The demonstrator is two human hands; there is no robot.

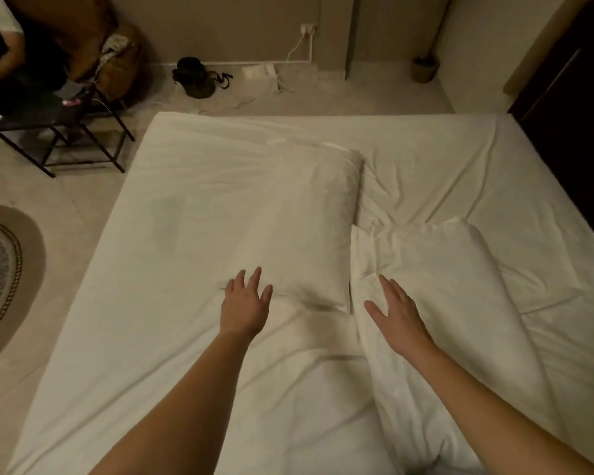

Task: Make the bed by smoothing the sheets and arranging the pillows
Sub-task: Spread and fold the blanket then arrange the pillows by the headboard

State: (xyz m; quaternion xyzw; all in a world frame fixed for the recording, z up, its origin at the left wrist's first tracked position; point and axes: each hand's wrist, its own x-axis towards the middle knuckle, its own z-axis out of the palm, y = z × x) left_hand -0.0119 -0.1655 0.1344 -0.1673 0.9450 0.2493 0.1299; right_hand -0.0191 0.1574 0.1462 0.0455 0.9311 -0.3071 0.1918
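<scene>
A white bed (124, 303) with a wrinkled white sheet fills most of the view. One white pillow (306, 214) lies flat near the middle of the bed. A second white pillow (439, 303) lies to its right, creased and running toward me. My left hand (244, 303) is spread with straight fingers at the near edge of the middle pillow. My right hand (396, 313) lies flat and open on the left side of the right pillow. Neither hand grips anything.
Beyond the bed's far edge is floor with a dark bag (194, 77) and white cables (275, 77). A black metal table (66, 132) and a seated person (4, 56) are at the far left. A round rug (0, 269) lies left. A dark cabinet (570, 114) stands right.
</scene>
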